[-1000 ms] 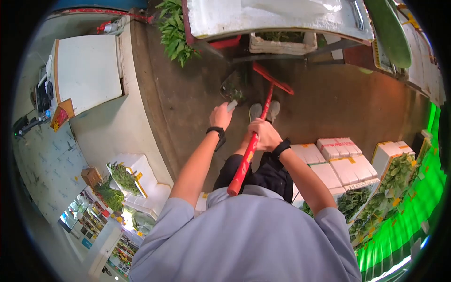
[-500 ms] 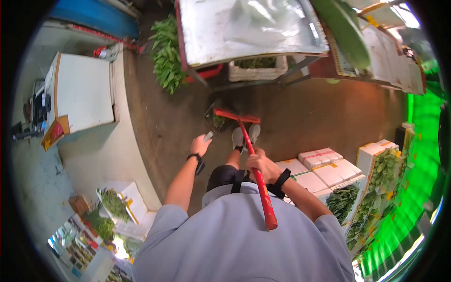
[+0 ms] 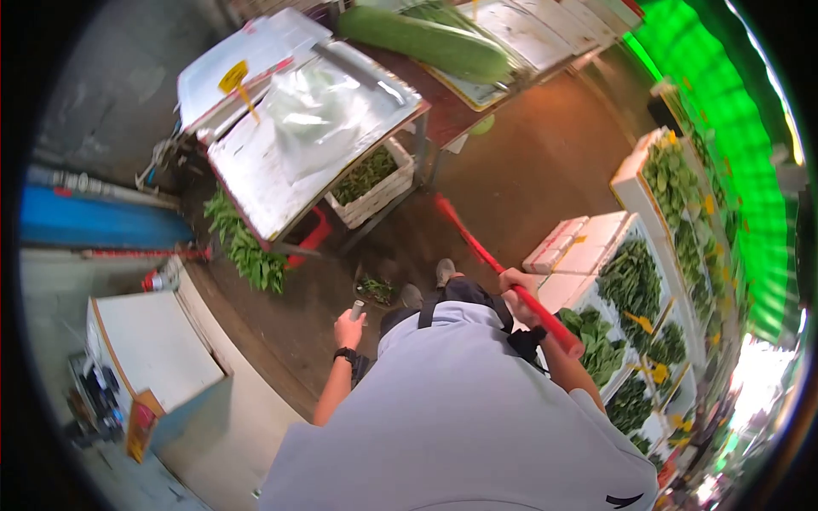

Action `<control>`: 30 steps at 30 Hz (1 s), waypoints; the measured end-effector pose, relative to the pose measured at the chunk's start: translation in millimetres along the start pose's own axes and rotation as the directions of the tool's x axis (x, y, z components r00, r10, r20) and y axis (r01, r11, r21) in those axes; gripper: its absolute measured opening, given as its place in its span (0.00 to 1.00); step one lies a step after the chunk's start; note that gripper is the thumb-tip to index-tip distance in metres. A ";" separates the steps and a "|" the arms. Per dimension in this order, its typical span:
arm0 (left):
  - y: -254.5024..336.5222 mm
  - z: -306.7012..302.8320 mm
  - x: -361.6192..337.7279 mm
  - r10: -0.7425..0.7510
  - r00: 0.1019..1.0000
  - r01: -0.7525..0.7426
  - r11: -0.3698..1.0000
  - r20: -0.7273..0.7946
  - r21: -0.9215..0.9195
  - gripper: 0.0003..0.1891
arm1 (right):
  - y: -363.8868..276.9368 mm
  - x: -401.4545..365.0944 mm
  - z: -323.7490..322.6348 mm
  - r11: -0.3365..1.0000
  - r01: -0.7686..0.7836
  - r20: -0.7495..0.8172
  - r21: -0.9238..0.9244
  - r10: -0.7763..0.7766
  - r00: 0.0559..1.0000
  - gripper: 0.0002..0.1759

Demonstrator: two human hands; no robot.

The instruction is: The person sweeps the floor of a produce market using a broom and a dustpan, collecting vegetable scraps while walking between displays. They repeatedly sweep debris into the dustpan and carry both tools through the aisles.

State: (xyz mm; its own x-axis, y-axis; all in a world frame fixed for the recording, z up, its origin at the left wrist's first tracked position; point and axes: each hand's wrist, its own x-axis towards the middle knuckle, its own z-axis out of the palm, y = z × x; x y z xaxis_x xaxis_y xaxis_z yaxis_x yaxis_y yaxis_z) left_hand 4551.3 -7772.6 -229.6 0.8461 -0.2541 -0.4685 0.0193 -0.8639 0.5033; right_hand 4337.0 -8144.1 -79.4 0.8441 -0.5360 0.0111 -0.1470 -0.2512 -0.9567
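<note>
My right hand (image 3: 517,294) is closed round the long red handle of a broom (image 3: 474,242). The broom slants up and away over the floor, its far end blurred near the table legs. In my left hand (image 3: 348,327) is the grey end of a dustpan handle; most of that handle is hidden. The dark dustpan (image 3: 381,269) rests on the floor by my shoes, with green leaf scraps (image 3: 375,289) in it.
Ahead stands a metal-topped table (image 3: 247,187) with a plastic bag (image 3: 311,115) on it and a white crate (image 3: 375,200) beneath. Leafy greens (image 3: 243,243) lie beside it. Foam boxes (image 3: 562,247) of vegetables line the right; a low wall (image 3: 247,358) runs along the left.
My view has turned right. The broom has swung from beside the dustpan out to the right, its head farther from my feet. Both hands keep their hold.
</note>
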 end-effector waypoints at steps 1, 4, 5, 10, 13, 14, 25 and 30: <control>13.8 0.9 6.8 0.020 0.999 -0.021 0.999 0.032 0.026 0.15 | 2.2 -4.7 -8.8 0.999 -0.039 -0.095 0.023 0.041 0.995 0.06; 54.9 8.8 23.7 0.055 0.990 -0.069 0.992 0.132 0.105 0.14 | 11.8 -12.2 -34.8 0.991 -0.084 -0.282 0.104 0.110 0.953 0.04; 65.5 14.8 30.7 0.076 0.984 -0.096 0.988 0.159 0.121 0.12 | 22.5 -14.0 -43.5 0.989 -0.093 -0.334 0.119 0.128 0.934 0.04; 132.7 39.5 65.7 0.191 0.943 -0.249 0.948 0.273 0.197 0.11 | 59.0 -12.3 -95.4 0.976 -0.191 -0.525 0.104 0.217 0.823 0.05; 186.1 61.4 85.4 0.271 0.912 -0.344 0.914 0.306 0.216 0.10 | 88.4 -0.1 -135.1 0.954 -0.234 -0.558 0.186 0.299 0.774 0.05; 209.5 68.7 90.3 0.297 0.901 -0.372 0.904 0.316 0.211 0.09 | 99.6 7.3 -147.9 0.957 -0.220 -0.577 0.190 0.290 0.763 0.04; 406.2 189.2 168.9 0.357 0.833 -0.510 0.793 0.423 0.334 0.10 | 241.4 150.6 -308.7 0.960 -0.214 -0.533 0.178 0.277 0.799 0.06; 483.1 246.0 206.7 0.348 0.796 -0.563 0.725 0.496 0.396 0.08 | 280.7 238.6 -349.3 0.910 -0.372 -0.418 0.184 0.415 0.808 0.07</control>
State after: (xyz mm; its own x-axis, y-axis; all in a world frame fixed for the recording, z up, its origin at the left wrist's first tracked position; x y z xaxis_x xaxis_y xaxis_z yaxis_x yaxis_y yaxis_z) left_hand 4604.5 -8349.4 -261.9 0.4160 -0.7182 -0.5578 -0.6738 -0.6554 0.3412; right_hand 4317.1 -8624.0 -243.8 0.4061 -0.8742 -0.2661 -0.3526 0.1187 -0.9282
